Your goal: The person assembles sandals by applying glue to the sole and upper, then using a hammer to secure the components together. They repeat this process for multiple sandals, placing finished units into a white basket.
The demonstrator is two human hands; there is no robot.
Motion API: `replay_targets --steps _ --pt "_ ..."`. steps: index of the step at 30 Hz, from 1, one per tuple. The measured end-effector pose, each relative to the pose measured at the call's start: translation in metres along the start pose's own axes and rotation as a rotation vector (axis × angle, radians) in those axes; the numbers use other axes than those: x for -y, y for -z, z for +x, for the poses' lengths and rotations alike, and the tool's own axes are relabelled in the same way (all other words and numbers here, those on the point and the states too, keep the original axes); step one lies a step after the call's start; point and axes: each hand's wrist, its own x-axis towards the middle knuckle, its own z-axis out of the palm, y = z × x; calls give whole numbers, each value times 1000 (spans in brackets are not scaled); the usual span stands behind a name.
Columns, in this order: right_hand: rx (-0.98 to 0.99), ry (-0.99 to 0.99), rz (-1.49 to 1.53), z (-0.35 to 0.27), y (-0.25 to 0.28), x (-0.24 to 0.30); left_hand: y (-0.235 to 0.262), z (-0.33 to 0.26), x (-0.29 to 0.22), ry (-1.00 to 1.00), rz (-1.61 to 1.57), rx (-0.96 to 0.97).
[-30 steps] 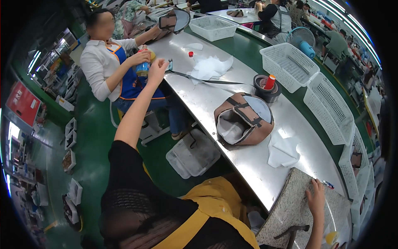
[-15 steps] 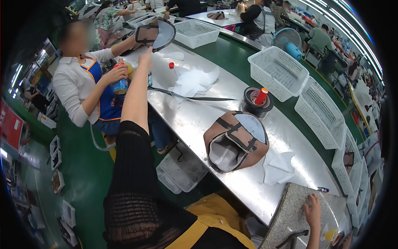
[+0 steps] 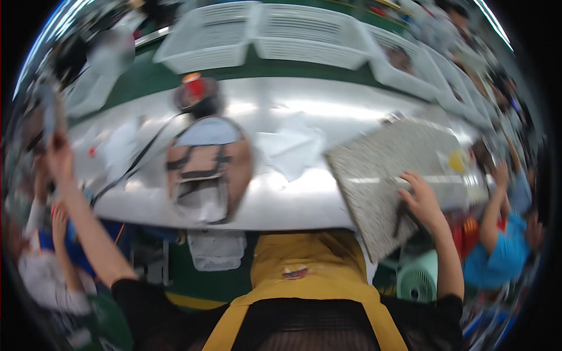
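Observation:
My left hand [image 3: 59, 157] is stretched far out to the left, smeared by motion. It is at the lower end of a grey-and-brown bag-like piece [image 3: 48, 114]; whether its fingers close on that piece I cannot tell. My right hand [image 3: 422, 199] hovers at or rests on the grey speckled stone slab [image 3: 386, 164], fingers spread and holding nothing. A dark tool handle [image 3: 400, 217] lies beside it, partly hidden by the hand. On the metal table, left of the middle, stands a brown bag [image 3: 237, 161] with black straps, a pale-lined opening and a light grey panel.
White cloth pieces [image 3: 290, 146] lie right of the bag. A black tape roll [image 3: 205, 104] with a red spool [image 3: 194, 88] stands behind it. White baskets [image 3: 310, 38] line the far side. Co-workers sit left and right; a green fan [image 3: 417, 278] is below the slab.
The view has swung right, so the bag and slab now appear further left. My left arm still reaches out left beside the co-worker. My right hand's fingers remain spread over the slab.

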Motion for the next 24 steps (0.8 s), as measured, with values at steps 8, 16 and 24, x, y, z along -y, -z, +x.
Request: replay_targets --steps 8,16,24 --pt "-142 18 -180 -95 -26 -56 -261 -74 261 269 397 186" --pt "-185 37 -170 -55 -18 -135 -384 -269 550 753 587 69" --pt "-601 -4 -145 -29 82 -231 -479 -312 508 1548 1037 1183"
